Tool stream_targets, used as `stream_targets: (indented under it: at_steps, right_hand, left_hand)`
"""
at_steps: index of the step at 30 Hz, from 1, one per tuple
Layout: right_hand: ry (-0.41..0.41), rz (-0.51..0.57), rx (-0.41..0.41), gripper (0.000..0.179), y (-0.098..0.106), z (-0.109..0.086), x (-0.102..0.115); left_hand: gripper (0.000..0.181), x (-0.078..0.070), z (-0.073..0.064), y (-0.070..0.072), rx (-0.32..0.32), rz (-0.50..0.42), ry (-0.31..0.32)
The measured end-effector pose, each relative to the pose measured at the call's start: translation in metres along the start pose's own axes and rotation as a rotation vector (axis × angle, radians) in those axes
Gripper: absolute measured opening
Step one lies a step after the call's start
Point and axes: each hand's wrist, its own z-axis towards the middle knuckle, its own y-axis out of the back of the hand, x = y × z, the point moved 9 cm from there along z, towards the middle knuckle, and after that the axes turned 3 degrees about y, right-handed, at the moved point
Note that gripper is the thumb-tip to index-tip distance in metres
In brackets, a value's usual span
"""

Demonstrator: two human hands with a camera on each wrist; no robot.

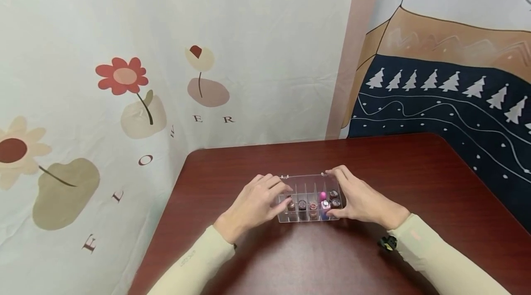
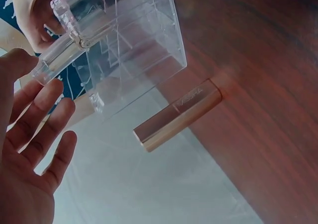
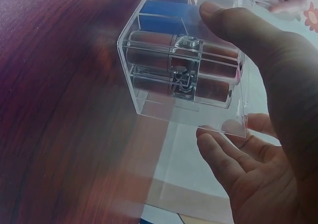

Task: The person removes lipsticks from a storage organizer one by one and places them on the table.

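A clear divided organizer box (image 1: 304, 187) stands on the table between the hands, several lipsticks in its compartments. My left hand (image 1: 257, 200) is at its left end. In the left wrist view its thumb and fingertips pinch a clear lipstick tube (image 2: 58, 60) by one end, the other end at the box's opening. My right hand (image 1: 367, 198) grips the box's right end, thumb in front and fingers behind. Near that thumb are a blue-bodied tube (image 3: 164, 16) and two clear-cased lipsticks. Beyond the left hand, a rose-gold lipstick (image 2: 179, 115) stands upright on the table, hidden in the head view.
The box rests on a dark red wooden table (image 1: 249, 166) with rounded far corners. Behind and to the left hangs a pale cloth (image 1: 269, 55) printed with flowers and letters. A dark cloth (image 1: 415, 110) with white trees hangs at the right.
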Motion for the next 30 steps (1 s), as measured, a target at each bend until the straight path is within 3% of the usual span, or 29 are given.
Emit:
stream_targets:
  at_steps: [4,8,11,14,17,18,21,26,30]
  right_hand:
    - [0.037,-0.017,-0.009,0.11,0.001,-0.001,0.002]
    - [0.059,-0.04,-0.015,0.11,0.002,-0.001,0.005]
    - [0.057,-0.051,-0.011,0.11,0.002,0.0,0.006]
    - [0.056,-0.059,-0.004,0.11,0.002,0.001,0.006]
    - [0.054,-0.065,0.002,0.11,0.003,0.002,0.007]
    - [0.055,-0.066,0.003,0.11,0.003,0.002,0.007]
    - [0.056,-0.069,0.006,0.111,0.003,0.001,0.007]
    - [0.065,-0.055,0.009,0.11,0.003,0.0,0.008]
    - [0.072,-0.051,0.005,0.109,0.003,0.0,0.009]
  left_hand:
    - [0.02,0.001,0.0,0.007,-0.044,-0.008,-0.009]
    - [0.019,0.004,-0.003,0.013,-0.126,-0.037,-0.038]
    - [0.016,0.014,-0.007,0.007,-0.196,-0.094,-0.06]
    - [0.014,0.019,-0.009,0.009,-0.222,-0.116,-0.057]
    - [0.012,0.019,-0.006,0.019,-0.222,-0.092,-0.054]
    - [0.013,0.015,-0.004,0.029,-0.192,-0.066,-0.035]
    - [0.017,0.015,-0.001,0.038,-0.165,-0.038,-0.023]
    - [0.017,0.021,-0.003,0.048,-0.121,-0.03,0.025]
    - [0.017,0.029,-0.009,0.052,-0.123,-0.033,0.051]
